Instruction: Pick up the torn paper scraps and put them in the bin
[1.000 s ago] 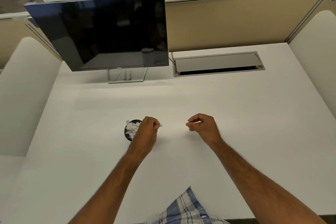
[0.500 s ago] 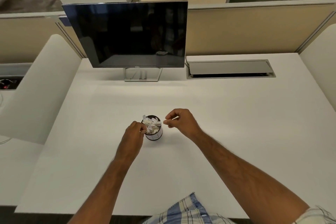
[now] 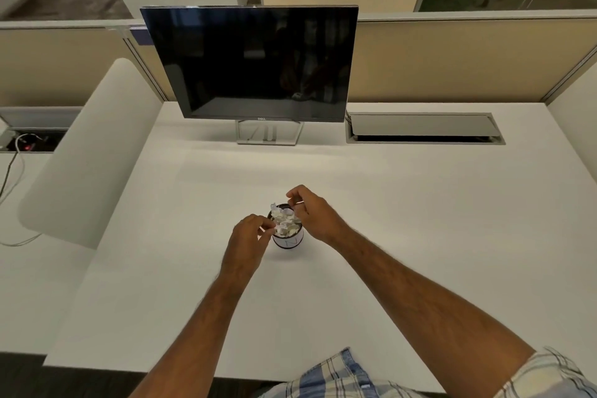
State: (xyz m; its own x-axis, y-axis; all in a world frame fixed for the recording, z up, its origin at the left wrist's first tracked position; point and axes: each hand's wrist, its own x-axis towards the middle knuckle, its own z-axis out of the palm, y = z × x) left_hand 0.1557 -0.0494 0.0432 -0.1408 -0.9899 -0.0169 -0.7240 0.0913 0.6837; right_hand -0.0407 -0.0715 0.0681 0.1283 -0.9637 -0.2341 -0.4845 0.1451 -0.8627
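Note:
A small round bin (image 3: 288, 241) with a white label stands in the middle of the white desk (image 3: 403, 220). It is heaped with torn white paper scraps (image 3: 285, 220). My left hand (image 3: 247, 241) is at the bin's left rim, fingertips pinched on a small white scrap at the edge of the heap. My right hand (image 3: 311, 212) hovers over the bin's right rim, thumb and forefinger pinched on a thin scrap. No loose scraps show on the desk.
A dark monitor (image 3: 255, 63) on a metal stand sits at the back. A grey cable hatch (image 3: 423, 128) lies to its right. Beige partitions close the back, white rounded dividers (image 3: 93, 152) flank both sides. Cables lie on the neighbouring desk at left.
Both hands have closed in on the bin from either side; the right hand came leftward over its rim, carrying its scrap. The camera view has shifted, putting the bin near the centre.

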